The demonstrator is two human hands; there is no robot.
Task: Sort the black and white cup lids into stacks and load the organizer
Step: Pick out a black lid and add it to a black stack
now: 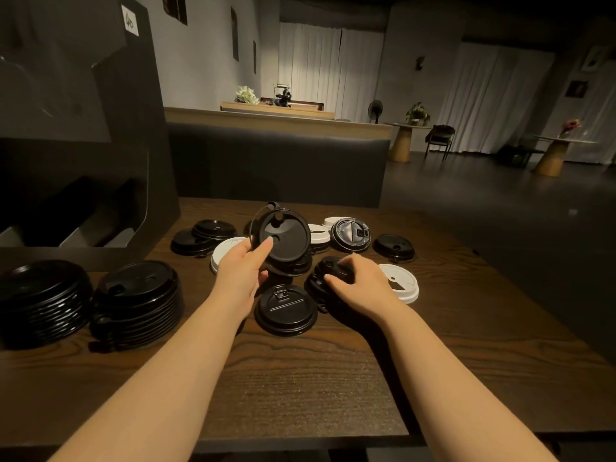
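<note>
My left hand [242, 266] holds a black lid [283, 233] tilted up above the table, its underside facing me. My right hand [360, 283] rests on a small pile of black lids [325, 273], fingers curled over it. Loose black lids [286, 310] [394, 247] [350, 234] and white lids [401, 282] [224, 251] [318, 232] lie scattered around both hands. Two tall stacks of black lids [41, 298] [140, 301] stand at the left. The black organizer [83, 128] rises at the far left with slanted slots.
The wooden table [300, 378] ends at a front edge near the bottom and a right edge past the white lid. A dark padded bench back [276, 161] stands behind the table. Beyond it are round tables, a chair and curtains.
</note>
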